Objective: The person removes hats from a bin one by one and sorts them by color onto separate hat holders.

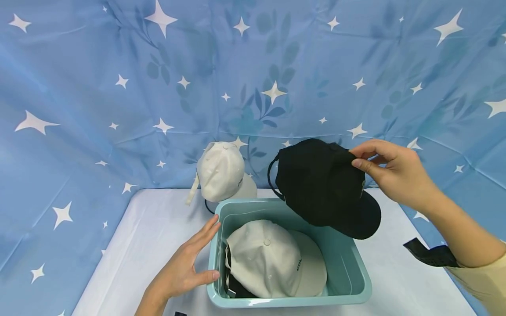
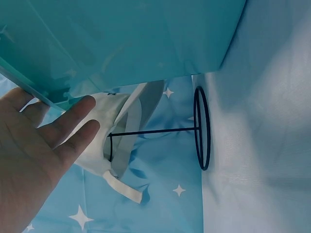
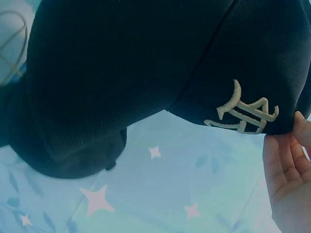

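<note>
Right hand (image 1: 395,169): pinches the black cap (image 1: 316,186) by its crown
Black cap: over the bin's (image 1: 292,302) right rear, hiding rim; pale stitched emblem (image 3: 263,118), letters tangled, hard to read
Left hand (image 1: 183,265): uncurled, fingers spread at the bin's left rim
Inner cap (image 1: 265,259): in the bin, reads "COL"; dark item (image 1: 242,285) beneath mostly hidden
Rear cap (image 1: 221,173): behind the bin on a stand (image 2: 160,131), lettering too small

The head camera looks forward and down over the tub (image 1: 290,302) towards the curtain (image 1: 253,57). The left wrist camera, turned sideways, looks closely past the left hand (image 2: 34,153) and tub; both views share the white cap (image 1: 220,171). The right wrist camera faces the black cap (image 1: 320,184) from very near; the head view shares it.
</note>
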A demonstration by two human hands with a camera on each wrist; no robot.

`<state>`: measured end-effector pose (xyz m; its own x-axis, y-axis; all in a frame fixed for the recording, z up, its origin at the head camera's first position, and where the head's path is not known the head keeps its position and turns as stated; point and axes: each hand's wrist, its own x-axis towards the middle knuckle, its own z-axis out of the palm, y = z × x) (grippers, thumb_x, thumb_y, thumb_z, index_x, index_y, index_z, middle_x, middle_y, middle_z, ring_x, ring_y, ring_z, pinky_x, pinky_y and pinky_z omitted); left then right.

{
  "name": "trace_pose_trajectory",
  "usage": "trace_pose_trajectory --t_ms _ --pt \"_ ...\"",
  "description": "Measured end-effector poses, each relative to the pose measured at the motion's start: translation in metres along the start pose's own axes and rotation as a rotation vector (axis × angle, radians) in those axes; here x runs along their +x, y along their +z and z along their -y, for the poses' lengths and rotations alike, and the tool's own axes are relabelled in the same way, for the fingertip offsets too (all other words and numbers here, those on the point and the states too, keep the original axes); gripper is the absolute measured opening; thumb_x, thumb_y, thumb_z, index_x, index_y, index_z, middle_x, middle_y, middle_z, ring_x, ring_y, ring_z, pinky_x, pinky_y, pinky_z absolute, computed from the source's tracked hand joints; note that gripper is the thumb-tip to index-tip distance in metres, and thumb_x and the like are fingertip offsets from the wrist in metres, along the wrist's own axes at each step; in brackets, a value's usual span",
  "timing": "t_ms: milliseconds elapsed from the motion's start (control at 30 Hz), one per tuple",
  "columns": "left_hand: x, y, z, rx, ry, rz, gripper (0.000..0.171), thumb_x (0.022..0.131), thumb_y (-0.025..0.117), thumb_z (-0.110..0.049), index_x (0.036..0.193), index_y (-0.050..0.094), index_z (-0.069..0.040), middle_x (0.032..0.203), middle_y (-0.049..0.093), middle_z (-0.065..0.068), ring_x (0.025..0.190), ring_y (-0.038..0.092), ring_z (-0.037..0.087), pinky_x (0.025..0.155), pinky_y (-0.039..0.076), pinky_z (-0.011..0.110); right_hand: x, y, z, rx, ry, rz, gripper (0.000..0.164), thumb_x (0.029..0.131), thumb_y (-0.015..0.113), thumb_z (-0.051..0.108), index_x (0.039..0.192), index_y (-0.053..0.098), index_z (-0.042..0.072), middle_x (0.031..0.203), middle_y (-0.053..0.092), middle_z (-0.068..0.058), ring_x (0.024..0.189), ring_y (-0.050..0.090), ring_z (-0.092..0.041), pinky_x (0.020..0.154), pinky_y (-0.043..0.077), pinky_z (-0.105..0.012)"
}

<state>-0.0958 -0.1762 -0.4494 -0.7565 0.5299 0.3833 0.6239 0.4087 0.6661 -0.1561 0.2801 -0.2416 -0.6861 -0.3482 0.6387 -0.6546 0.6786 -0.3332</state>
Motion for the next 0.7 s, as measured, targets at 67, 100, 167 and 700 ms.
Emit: trace_pose_trajectory --t_ms 67,100,167,700 --pt "0.000 0.000 0.000 0.001 -0.002 -0.001 0.089 0.095 0.074 -0.045 0.165 0.032 -0.011 0.173 0.023 0.011 0.155 0.032 0.029 0.112 0.042 0.059 0.003 -0.005 -0.004 -0.017 0.014 0.001 0.031 0.084 0.078 -0.016 0.107 0.078 0.005 0.096 0.073 0.008 0.083 0.059 0.005 0.078 0.045 -0.008" --pt "-0.001 0.001 0.000 0.002 -0.005 -0.002 0.089 0.094 0.074 -0.045 0.166 0.032 -0.011 0.173 0.023 0.011 0.155 0.032 0.029 0.112 0.042 0.059 0.005 -0.007 -0.006 -0.027 0.023 -0.001 0.030 0.085 0.077 -0.015 0.108 0.078 0.005 0.096 0.073 0.010 0.084 0.059 0.005 0.079 0.045 -0.008" --pt "-0.001 0.001 0.000 0.000 -0.010 -0.002 0.090 0.094 0.075 -0.044 0.166 0.032 -0.011 0.173 0.023 0.010 0.155 0.032 0.029 0.112 0.042 0.058 0.008 -0.009 -0.011 -0.037 0.048 -0.011 0.029 0.086 0.077 -0.014 0.108 0.078 0.005 0.096 0.071 0.018 0.085 0.059 0.007 0.079 0.044 -0.008" --pt "-0.001 0.001 0.002 -0.007 -0.001 -0.002 0.089 0.093 0.077 -0.040 0.165 0.033 -0.010 0.173 0.023 0.010 0.155 0.031 0.029 0.113 0.042 0.057 0.025 -0.028 -0.048 -0.075 0.271 -0.034 0.019 0.096 0.072 -0.002 0.115 0.076 0.002 0.091 0.059 0.036 0.080 0.055 0.009 0.070 0.041 -0.007"
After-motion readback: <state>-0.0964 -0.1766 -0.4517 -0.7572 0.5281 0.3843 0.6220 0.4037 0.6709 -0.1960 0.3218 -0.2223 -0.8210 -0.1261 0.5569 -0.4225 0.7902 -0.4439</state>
